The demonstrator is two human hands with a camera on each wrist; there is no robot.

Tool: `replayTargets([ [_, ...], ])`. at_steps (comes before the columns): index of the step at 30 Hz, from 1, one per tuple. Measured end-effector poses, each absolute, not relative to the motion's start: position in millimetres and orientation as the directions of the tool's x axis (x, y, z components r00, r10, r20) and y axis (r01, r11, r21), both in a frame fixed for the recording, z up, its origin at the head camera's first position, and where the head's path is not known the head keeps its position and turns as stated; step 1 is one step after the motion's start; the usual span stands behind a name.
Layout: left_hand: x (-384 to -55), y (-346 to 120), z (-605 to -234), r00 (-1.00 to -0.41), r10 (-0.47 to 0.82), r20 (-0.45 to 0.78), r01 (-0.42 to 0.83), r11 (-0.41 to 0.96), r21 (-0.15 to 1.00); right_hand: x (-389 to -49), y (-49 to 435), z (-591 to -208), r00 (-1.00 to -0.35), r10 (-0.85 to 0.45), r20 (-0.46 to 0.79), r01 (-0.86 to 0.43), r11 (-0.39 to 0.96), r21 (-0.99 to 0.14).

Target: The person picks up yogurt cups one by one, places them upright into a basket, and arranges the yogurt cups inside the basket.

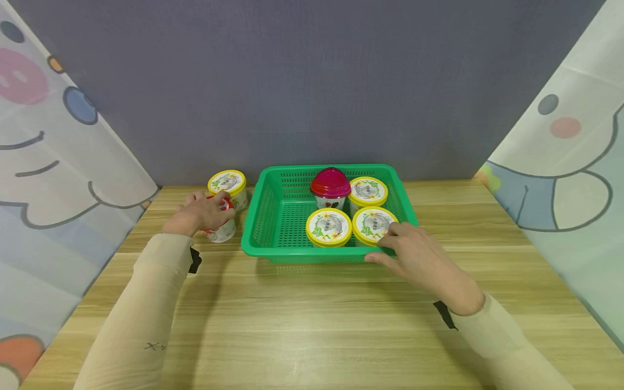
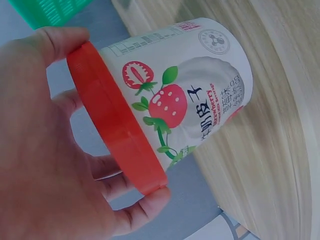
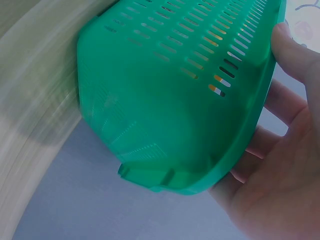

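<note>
My left hand (image 1: 205, 212) holds a white paper cup with a red lid (image 2: 117, 120) by the lid, thumb on one side and fingers on the other. Strawberries are printed on its side. On the right, my right hand (image 1: 414, 257) grips the front rim of a green plastic basket (image 3: 150, 100) near its right corner, with the fingers inside the rim and the thumb outside. The basket holds a cup with a domed magenta lid (image 1: 331, 184) and several yellow-lidded cups (image 1: 329, 227). One yellow-lidded cup (image 1: 372, 225) is partly covered by my right fingers.
Another yellow-lidded cup (image 1: 227, 183) stands on the wooden table (image 1: 302, 325), just behind the red-lidded cup and left of the basket. A grey wall (image 1: 312, 86) rises at the table's back edge. Printed cartoon sheets (image 1: 560, 162) hang at both sides.
</note>
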State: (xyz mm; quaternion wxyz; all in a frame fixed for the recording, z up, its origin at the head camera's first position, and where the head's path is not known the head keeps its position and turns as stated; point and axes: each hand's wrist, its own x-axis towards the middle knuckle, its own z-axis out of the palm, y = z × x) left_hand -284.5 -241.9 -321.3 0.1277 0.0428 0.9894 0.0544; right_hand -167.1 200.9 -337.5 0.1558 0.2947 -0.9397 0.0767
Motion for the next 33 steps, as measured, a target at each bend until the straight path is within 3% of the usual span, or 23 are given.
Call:
replayTargets([
  [19, -286.2, -248.2, -326.4, -0.975, 0.126, -0.182, 0.101, 0.985, 0.14, -168.9, 201.7, -337.8, -0.76, -0.544, 0.355, -0.596, 0.802, -0.047],
  [33, -279.6, -235.6, -298.6, -0.978, 0.17, -0.122, 0.159, 0.983, 0.096, -169.3, 201.8, -338.9, -0.746, -0.555, 0.369, -0.609, 0.792, -0.04],
])
